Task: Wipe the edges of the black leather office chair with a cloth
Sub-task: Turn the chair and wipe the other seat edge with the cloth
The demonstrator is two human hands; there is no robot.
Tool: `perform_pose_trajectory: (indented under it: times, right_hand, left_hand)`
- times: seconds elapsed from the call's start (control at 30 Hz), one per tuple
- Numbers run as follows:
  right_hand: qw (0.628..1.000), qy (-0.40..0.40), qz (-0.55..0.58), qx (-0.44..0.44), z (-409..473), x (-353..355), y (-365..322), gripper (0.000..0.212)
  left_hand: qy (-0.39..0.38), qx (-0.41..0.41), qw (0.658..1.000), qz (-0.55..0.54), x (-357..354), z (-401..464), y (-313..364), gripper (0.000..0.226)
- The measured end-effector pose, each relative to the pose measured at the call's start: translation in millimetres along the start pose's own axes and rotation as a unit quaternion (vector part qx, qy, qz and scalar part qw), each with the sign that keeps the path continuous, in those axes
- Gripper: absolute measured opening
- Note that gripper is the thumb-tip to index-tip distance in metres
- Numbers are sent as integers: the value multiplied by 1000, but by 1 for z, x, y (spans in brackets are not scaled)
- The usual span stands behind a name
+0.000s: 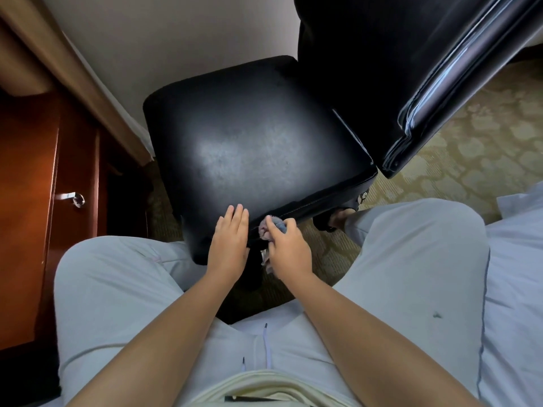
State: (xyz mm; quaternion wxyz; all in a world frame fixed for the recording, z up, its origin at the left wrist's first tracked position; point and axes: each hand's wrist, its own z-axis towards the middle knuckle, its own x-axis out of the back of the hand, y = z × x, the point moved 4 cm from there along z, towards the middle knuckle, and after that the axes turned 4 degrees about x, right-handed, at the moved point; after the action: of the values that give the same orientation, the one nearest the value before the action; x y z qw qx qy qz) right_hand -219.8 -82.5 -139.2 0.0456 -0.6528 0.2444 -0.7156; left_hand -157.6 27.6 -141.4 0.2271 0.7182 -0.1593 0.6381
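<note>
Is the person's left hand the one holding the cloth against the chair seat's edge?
No: the left hand lies flat on the chair seat, while the right hand grips the cloth at the edge.

1. The chair seat (252, 136) is black leather, smooth with a dull sheen and faint scuffing.
2. The chair back (411, 69) is glossier leather, streaked with highlights.
3. The cloth (274, 227) looks soft and fuzzy.
4. The cabinet (35, 171) is polished reddish wood with a shiny metal handle (72, 198).
5. The carpet (458, 154) is matt, patterned pile.
</note>
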Motion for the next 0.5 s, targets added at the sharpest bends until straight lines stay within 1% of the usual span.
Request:
perform_pose_trajectory:
  times: [0.07,0.1,0.17,0.2,0.27,0.33,0.37,0.4,0.43,0.5]
  right_hand:
    - [1000,7,5,-1,2,1,4,49]
    - [999,24,3,-25,4,3,11,44]
    - [988,73,36,-132,8,13,32,33]
    - [980,74,41,-182,9,14,43,33]
    - [977,57,20,-202,9,14,54,39]
    - [975,69,51,-203,9,17,52,33]
    - [977,62,68,-191,9,16,47,32]
    - [983,42,71,-165,9,14,38,37]
    - [990,14,48,-130,9,10,29,44]
    - [997,-6,8,-75,8,8,20,52]
  left_hand:
    - [-7,7,999,34,-2,3,0,81]
    - [-4,5,999,53,-3,3,-1,83]
    - [-2,-3,996,86,-6,2,-3,89]
    - [-8,-5,995,95,-6,2,-4,90]
    - [-24,-4,994,111,-5,3,-3,90]
    - [-46,17,993,109,-2,5,2,90]
    - [-47,29,992,113,1,6,5,92]
    - [-47,41,992,108,4,7,8,94]
    - [-48,49,993,98,5,9,10,96]
    - [-56,56,993,84,8,13,12,94]
